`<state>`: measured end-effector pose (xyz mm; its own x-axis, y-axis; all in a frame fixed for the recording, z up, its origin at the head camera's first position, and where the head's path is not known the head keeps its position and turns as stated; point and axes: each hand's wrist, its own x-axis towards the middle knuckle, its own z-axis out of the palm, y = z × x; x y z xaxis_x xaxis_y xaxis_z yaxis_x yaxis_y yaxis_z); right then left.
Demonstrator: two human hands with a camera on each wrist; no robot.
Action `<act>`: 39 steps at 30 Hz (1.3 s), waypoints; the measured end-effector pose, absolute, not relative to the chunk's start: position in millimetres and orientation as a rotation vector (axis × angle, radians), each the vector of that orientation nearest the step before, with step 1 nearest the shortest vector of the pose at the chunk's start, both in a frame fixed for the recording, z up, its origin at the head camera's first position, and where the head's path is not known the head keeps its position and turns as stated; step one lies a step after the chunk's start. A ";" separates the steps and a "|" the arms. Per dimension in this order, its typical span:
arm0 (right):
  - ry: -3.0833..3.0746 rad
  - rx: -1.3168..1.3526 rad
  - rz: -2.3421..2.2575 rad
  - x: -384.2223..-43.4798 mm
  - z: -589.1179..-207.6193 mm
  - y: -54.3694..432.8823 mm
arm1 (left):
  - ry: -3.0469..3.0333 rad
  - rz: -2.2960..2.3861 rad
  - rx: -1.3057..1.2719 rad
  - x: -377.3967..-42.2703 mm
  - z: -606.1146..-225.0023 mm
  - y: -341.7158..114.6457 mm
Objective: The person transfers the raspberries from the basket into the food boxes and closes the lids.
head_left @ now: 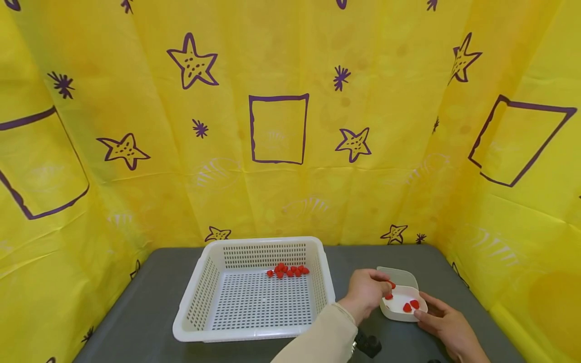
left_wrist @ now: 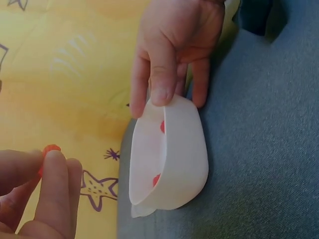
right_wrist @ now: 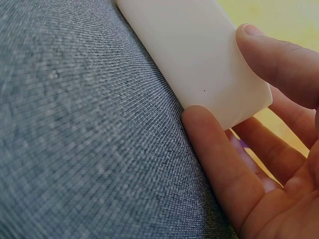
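A small red strawberry-shaped piece (left_wrist: 51, 148) is pinched between the thumb and fingers of my left hand (head_left: 368, 292). That hand hovers over the left side of a small white box (head_left: 399, 316), whose translucent lid (head_left: 401, 276) is swung back behind it. Inside the box lie several similar red pieces (head_left: 407, 307). My right hand (head_left: 451, 327) grips the box's right end, thumb (left_wrist: 162, 82) at the rim and fingers around the outer wall. From the right wrist view only the white outer wall (right_wrist: 199, 64) shows; the contents are hidden.
Left of the box stands a large white slatted basket (head_left: 254, 334), with a cluster of red pieces (head_left: 290, 271) in its back right. Both rest on a dark grey cloth-covered table (head_left: 136, 302). Yellow patterned curtains (head_left: 281, 201) enclose the back and sides. A black object (head_left: 368, 344) lies near the left wrist.
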<state>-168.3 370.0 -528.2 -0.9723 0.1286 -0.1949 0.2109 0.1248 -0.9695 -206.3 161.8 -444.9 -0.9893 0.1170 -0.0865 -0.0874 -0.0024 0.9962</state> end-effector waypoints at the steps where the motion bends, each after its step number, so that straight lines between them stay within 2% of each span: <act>1: 2.309 0.344 -2.009 -168.4 -528.4 370.3 | 2.112 2.118 0.043 -207.2 -444.6 161.5; 16: 2.295 0.399 -1.990 -170.6 -526.9 369.3 | 2.166 2.018 0.126 -207.8 -439.1 154.2; 24: 2.301 0.405 -1.985 -170.0 -526.8 369.1 | 2.005 2.049 0.151 -212.4 -418.7 134.0; 28: 2.294 0.434 -1.981 -170.1 -527.5 369.6 | 1.878 2.010 0.340 -228.7 -398.9 96.3; 33: 2.288 0.436 -1.987 -170.1 -526.7 369.7 | 1.859 1.789 0.678 -259.7 -381.5 19.5; 36: 2.287 0.422 -1.988 -170.1 -525.9 369.7 | 1.972 1.650 0.737 -276.9 -382.8 -29.7; 39: 2.280 0.430 -1.997 -170.5 -525.0 368.4 | 2.040 1.613 0.681 -292.1 -393.0 -72.0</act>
<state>-170.5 368.4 -525.0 -0.9575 0.1564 -0.2425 0.2610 0.1113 -0.9589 -292.1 -72.0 -393.0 -0.7770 0.6280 -0.0435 0.1026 0.1945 0.9755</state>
